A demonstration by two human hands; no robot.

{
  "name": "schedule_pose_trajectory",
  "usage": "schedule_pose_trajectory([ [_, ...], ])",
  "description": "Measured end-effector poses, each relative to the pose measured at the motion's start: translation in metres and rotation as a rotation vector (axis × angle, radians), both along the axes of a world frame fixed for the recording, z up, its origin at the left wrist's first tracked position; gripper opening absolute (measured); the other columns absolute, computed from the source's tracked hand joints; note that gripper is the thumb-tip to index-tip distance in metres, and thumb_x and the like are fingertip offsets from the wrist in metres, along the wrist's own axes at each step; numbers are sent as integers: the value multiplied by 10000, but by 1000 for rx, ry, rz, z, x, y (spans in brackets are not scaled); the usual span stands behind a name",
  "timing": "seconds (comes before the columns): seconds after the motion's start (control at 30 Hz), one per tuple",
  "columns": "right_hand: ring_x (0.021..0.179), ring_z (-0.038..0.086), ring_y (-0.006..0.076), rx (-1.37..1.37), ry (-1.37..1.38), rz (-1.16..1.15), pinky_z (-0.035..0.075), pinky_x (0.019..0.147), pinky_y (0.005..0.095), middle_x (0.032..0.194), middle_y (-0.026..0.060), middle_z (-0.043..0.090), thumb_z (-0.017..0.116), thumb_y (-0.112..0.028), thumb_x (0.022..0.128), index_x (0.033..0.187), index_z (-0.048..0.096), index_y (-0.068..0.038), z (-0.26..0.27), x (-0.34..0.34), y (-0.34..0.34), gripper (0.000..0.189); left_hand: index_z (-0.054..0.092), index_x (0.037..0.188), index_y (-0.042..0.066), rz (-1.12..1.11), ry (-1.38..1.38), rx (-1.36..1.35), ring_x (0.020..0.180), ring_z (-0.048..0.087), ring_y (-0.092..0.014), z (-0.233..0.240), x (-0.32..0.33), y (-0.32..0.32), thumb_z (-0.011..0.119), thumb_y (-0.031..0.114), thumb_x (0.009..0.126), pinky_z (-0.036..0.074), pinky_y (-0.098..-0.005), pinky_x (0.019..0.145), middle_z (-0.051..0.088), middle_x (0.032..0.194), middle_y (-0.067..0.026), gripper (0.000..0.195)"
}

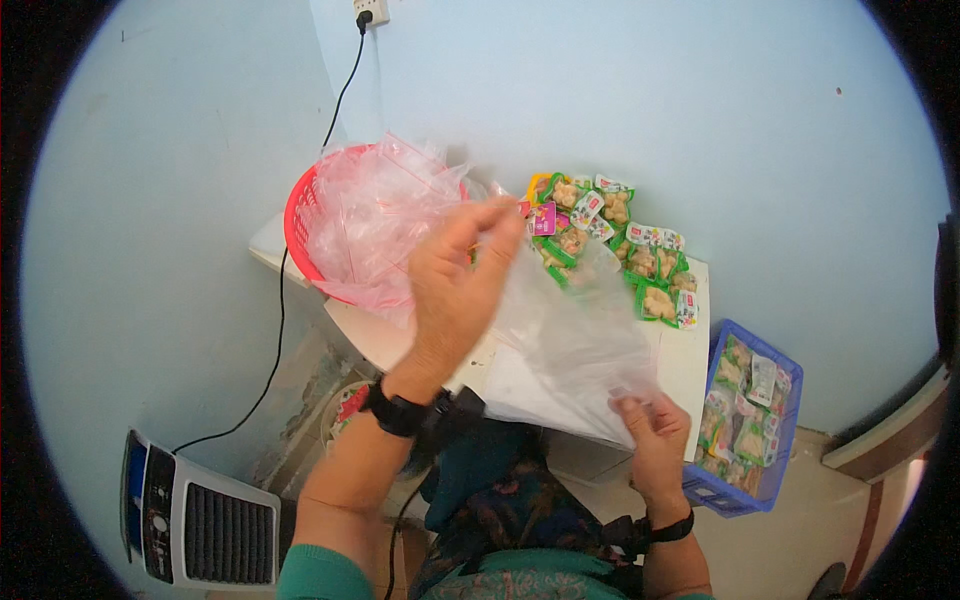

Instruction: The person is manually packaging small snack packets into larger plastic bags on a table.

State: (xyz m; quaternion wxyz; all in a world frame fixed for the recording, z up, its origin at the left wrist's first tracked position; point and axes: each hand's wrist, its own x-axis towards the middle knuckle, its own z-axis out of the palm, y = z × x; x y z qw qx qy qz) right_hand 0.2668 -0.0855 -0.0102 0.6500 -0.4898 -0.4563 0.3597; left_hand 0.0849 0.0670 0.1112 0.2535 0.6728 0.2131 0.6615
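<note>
Over the white table (352, 322), a clear plastic bag (577, 337) is stretched between my hands. My left hand (469, 262) is raised, slightly blurred, with thumb and fingers pinched at the bag's upper end. The lower right end of the bag is between the fingertips of my right hand (656, 427). A red plastic basket (300, 217) heaped with clear zip bags (375, 217) stands at the table's left. Small green-edged food packets (652, 262) lie piled along the back right of the table, partly behind the bag.
A blue crate (787, 427) with more packets stands on the right, below table height. At lower left is an air cooler (229, 532); a black cable runs from it to the wall socket (371, 11). A bin (334, 405) is below the table. Walls border the table's back and left.
</note>
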Motion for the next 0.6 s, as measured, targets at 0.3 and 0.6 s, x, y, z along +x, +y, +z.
schedule_pose_trajectory([
  [0.3, 859, 671, 194, 104, 443, -119, 565, 795, 361, 935, 97, 684, 618, -92, 911, 974, 640, 24, 4, 30, -4, 134, 660, 1057, -6, 727, 579, 384, 996, 605, -333, 1, -89, 93, 706, 121, 799, 490, -389, 842, 635, 1088, -193, 291],
  [0.6, 894, 690, 254, -69, 469, -49, 571, 779, 372, 1032, 148, 675, 594, -83, 920, 993, 623, 39, 0, 36, -4, 144, 577, 1198, -22, 454, 1249, -332, 1093, 557, -409, -72, -136, 140, 733, 341, 733, 468, -441, 929, 563, 1233, -250, 610],
])
